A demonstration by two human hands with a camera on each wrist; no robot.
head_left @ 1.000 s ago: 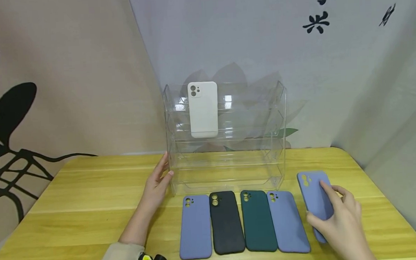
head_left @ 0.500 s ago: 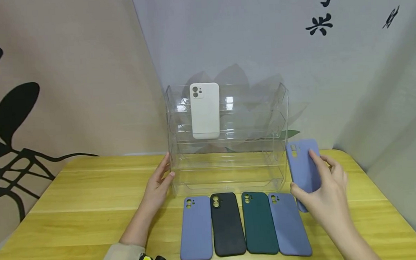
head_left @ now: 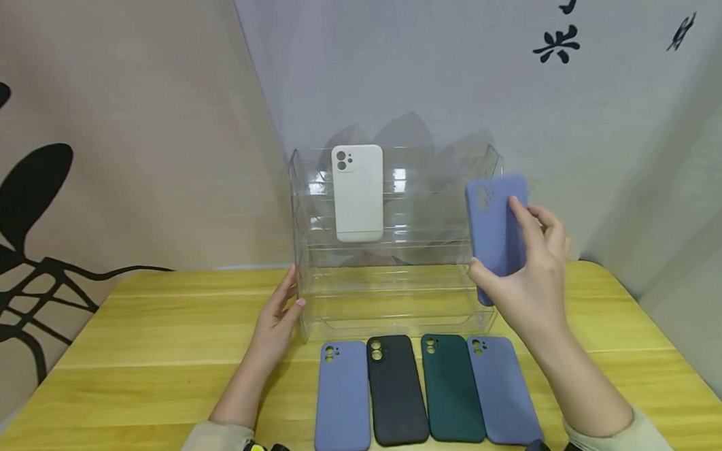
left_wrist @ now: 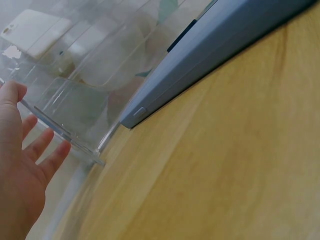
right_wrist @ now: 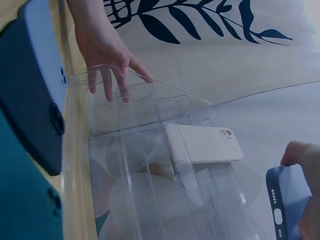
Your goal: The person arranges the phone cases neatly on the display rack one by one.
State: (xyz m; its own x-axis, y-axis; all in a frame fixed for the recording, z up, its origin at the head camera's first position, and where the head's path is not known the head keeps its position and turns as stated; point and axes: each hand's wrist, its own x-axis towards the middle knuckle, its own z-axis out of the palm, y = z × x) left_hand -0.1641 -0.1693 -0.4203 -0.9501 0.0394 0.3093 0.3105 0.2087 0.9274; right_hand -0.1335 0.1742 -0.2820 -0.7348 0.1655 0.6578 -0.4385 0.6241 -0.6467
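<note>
My right hand (head_left: 538,271) holds a lavender phone case (head_left: 494,229) by its edges, thumb on the left side and fingers on the right. The case is upright, overlapping the right end of a clear acrylic tiered rack (head_left: 402,313) in the head view. Its bottom edge with port holes shows in the right wrist view, where the phone case (right_wrist: 290,195) is apart from the rack. My left hand (head_left: 274,329) rests its fairly straight fingers against the rack's left side. A white phone case (head_left: 359,198) leans in the upper tier, left of centre.
Before the rack lies a row of phone cases: lavender (head_left: 341,398), black (head_left: 398,394), dark green (head_left: 453,391) and another lavender case (head_left: 504,389). All are on the wooden table (head_left: 160,372). A printed cloth (head_left: 438,58) hangs close behind the rack.
My right hand has lifted the lavender phone case from the right of the row, moving it up and leftward to the rack's right end. My left hand has stayed at the rack's side.
</note>
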